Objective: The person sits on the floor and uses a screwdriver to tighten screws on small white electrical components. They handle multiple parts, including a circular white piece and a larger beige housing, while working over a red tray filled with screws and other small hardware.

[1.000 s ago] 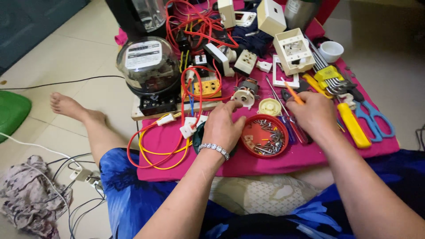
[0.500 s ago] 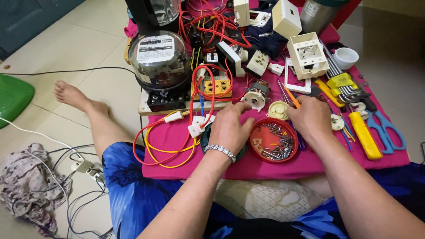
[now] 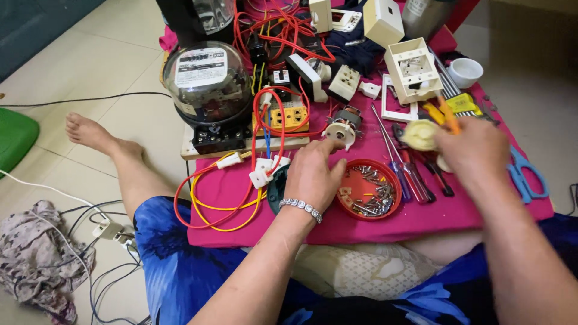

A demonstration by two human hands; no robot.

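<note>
**Your right hand (image 3: 469, 150) lifts a pale round fitting (image 3: 419, 135) clear of the pink cloth (image 3: 421, 216) while your left hand (image 3: 313, 177) rests beside the red dish of screws (image 3: 368, 191).**

Your right fingers are closed around the fitting, holding it just above the row of screwdrivers (image 3: 415, 174); the hand is blurred, so the exact pinch cannot be told. Your left fingers are loosely curled and hold nothing, the forefinger stretched toward the small motor part (image 3: 340, 129). The fitting's round face seems turned toward you and leftward, its short axis roughly level; blur hides more. Judging by this, hold it by the rim, keep it low over the cloth, and steady it with your left hand.
</note>
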